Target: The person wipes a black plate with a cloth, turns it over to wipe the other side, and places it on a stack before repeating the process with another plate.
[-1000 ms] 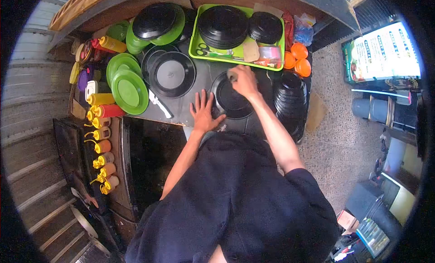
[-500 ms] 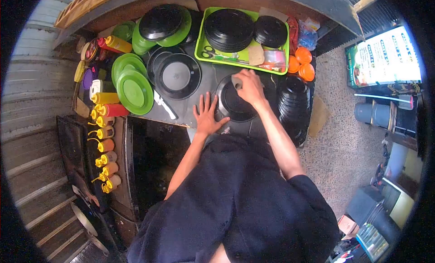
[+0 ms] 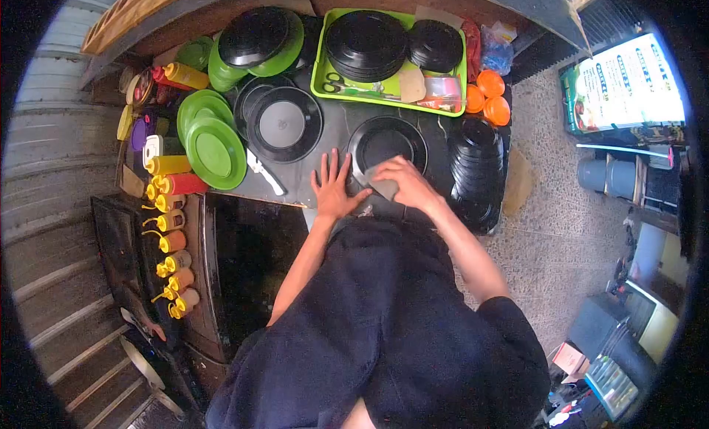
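Note:
A black plate (image 3: 389,142) lies on the dark tabletop in front of me. My right hand (image 3: 405,183) is closed on a greyish cloth (image 3: 382,185) and presses it on the plate's near rim. My left hand (image 3: 334,193) rests flat with fingers spread, its thumb at the plate's near left edge. Left of that hand are a knife with a white handle (image 3: 266,172) and another black plate (image 3: 284,125). To the right of the plate stands a row of stacked black dishes (image 3: 475,167).
Green plates (image 3: 216,152) lie at the left. A lime-green tray (image 3: 323,67) holds black plates and scissors at the back. Orange cups (image 3: 496,110) sit at the back right. Yellow-capped squeeze bottles (image 3: 171,221) line the left side.
My right hand has moved with the cloth from the plate's far side down to its near rim. My left hand stays in about the same place.

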{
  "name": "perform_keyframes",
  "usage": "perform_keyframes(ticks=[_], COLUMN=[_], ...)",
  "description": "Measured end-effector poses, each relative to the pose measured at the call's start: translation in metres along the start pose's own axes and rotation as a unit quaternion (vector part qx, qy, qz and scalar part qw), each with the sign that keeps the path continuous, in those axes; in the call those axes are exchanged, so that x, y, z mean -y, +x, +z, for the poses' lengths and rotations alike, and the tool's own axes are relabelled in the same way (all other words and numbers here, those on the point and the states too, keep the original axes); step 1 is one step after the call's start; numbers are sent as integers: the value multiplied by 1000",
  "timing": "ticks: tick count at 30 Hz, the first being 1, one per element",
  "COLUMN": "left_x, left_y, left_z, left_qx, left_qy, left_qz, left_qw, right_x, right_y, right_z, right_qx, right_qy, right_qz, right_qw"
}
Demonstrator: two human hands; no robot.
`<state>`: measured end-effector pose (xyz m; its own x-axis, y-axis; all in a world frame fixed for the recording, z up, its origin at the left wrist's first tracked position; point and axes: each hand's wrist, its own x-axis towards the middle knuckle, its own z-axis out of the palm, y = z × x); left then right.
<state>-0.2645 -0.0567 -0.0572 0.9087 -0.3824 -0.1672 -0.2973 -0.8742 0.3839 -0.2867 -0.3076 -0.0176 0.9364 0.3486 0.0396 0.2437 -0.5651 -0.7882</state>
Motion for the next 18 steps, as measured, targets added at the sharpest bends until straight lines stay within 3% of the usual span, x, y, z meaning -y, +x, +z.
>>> perform_keyframes(ticks=[2, 5, 7, 9, 18], left_x=[1, 2, 1, 2, 3], left_y=[-1, 0, -1, -1, -1], left_z=[2, 3, 2, 2, 9], left_qx=[0, -15, -5, -10, -22], left_qy=[4, 3, 5, 3, 3], left_qz=[-2, 2, 3, 5, 16], left_qw=[1000, 1000, 1000, 1000, 1000], right_x=[-6, -17, -17, -14, -14], right_y=[-12, -21, -23, -28, -46], right_z=[-17, -43, -57, -67, -26], right_qx=[56, 67, 52, -25, -30], right_qy=[9, 24, 27, 11, 1], right_qz=[15, 37, 29, 118, 100], right_qw=[998, 997, 998, 993, 995])
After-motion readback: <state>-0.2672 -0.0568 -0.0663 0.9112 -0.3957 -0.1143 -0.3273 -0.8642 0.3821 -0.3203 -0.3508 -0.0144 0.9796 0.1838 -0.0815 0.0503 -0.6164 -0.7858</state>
